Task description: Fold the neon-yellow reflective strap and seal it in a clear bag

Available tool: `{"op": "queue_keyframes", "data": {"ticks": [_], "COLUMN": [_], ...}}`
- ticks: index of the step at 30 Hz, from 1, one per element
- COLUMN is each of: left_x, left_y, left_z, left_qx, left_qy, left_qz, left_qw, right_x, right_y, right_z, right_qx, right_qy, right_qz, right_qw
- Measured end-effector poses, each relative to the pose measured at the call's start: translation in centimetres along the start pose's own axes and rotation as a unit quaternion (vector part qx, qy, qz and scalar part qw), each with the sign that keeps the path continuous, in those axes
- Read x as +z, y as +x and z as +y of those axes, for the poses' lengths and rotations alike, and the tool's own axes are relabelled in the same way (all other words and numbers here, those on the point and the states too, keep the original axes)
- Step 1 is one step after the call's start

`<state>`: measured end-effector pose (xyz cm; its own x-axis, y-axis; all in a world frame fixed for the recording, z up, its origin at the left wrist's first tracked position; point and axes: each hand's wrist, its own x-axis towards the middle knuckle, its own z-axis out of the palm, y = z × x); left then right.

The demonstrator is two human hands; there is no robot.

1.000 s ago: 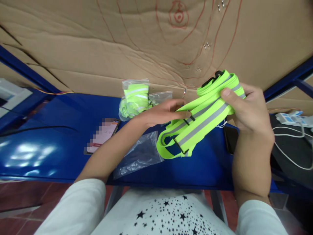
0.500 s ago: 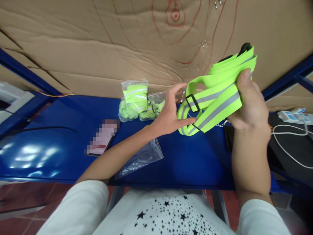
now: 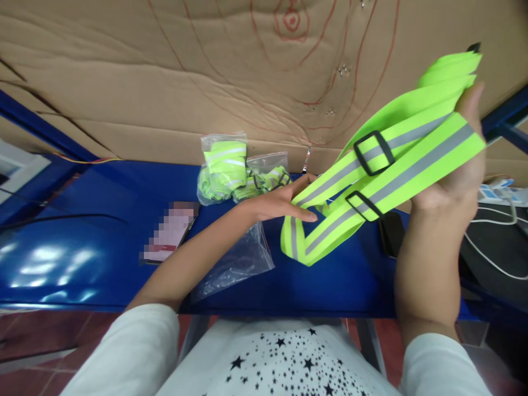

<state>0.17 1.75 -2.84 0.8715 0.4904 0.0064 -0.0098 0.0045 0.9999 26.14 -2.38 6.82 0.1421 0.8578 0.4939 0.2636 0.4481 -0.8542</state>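
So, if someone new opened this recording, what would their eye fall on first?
Most likely the bright yellow-green strap bundle with its black buckles, held up on the right by the right hand, the left hand at its lower end. After that, perhaps the clear bags showing the same colour at the back of the blue table, and the red lines on the cardboard behind.

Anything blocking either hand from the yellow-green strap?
Nothing visible: the right hand holds the strap, and the left hand is at its lower end. The flat clear bag lies on the blue table, not between.
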Motion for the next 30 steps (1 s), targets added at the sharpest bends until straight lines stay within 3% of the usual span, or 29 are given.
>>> {"op": "queue_keyframes", "data": {"ticks": [5,9,12,15,18,23,26,30], "left_x": [-0.1,-0.9,-2.0,-3.1,-3.2,-0.1,2.1,3.6], "left_y": [0.8,1.3,1.3,0.6,-0.6,-1.6,-1.5,-0.9], "left_z": [-0.6,-0.6,-0.7,-0.3,1.2,3.9,3.9,2.5], "left_qx": [0.018,-0.034,-0.034,0.001,0.066,0.207,0.185,0.100], "left_qy": [0.107,0.176,0.252,0.333,0.328,0.234,0.188,0.102], "left_qz": [0.030,0.094,0.149,0.130,0.070,0.157,0.171,0.114], "left_qw": [0.994,0.979,0.956,0.934,0.940,0.937,0.949,0.983], "right_x": [-0.1,0.0,0.0,0.1,0.5,2.2,3.5,4.7], "right_y": [-0.6,-0.4,-0.4,-1.1,-2.8,-5.6,-6.1,-5.9], "right_z": [-1.3,-0.7,0.1,0.0,-1.5,-4.2,-4.7,-4.3], "right_qx": [0.016,0.009,-0.039,-0.106,-0.151,-0.196,-0.221,-0.198], "right_qy": [0.038,0.021,0.086,0.060,-0.082,-0.266,-0.297,-0.360], "right_qz": [-0.011,0.013,0.079,0.137,0.074,-0.095,-0.153,-0.132], "right_qw": [0.999,1.000,0.992,0.983,0.982,0.939,0.916,0.902]}}
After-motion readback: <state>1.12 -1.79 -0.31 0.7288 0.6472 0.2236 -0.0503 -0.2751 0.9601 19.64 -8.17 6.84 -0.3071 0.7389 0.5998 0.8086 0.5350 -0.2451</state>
